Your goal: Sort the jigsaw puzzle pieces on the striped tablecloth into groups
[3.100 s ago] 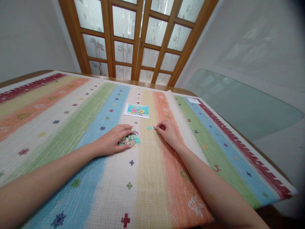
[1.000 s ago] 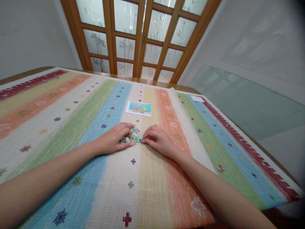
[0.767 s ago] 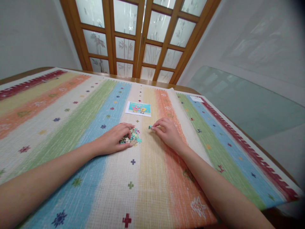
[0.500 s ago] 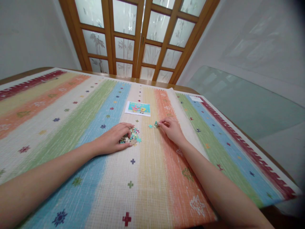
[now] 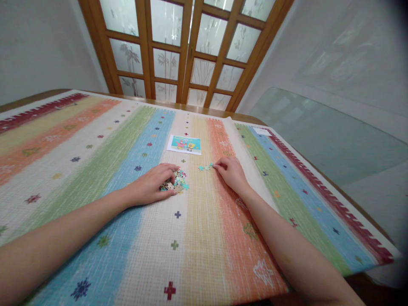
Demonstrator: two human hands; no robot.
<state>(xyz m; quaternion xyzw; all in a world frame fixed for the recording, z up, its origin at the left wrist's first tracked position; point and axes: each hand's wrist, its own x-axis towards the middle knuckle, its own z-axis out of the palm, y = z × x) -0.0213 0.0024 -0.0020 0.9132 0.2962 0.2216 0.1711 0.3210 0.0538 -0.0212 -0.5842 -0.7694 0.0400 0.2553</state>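
A small heap of jigsaw pieces [image 5: 176,183] lies on the striped mat [image 5: 95,178]. My left hand [image 5: 149,185] rests cupped against the heap's left side, fingers curled over some pieces. My right hand [image 5: 232,172] sits to the right, fingers bent, its fingertips pressing on a couple of teal pieces [image 5: 205,167] set apart from the heap. A small picture card [image 5: 184,144] with cartoon figures lies just beyond both hands.
The colourful striped mat covers a wooden table; a fold in the mat [image 5: 242,157] runs along beside my right hand. A glass tabletop [image 5: 318,140] stands to the right. Wooden glazed doors [image 5: 185,51] close the far side.
My right hand went to the heap, took a teal piece, carried it back right and set it down by the other separated piece. My left hand has stayed on the heap.
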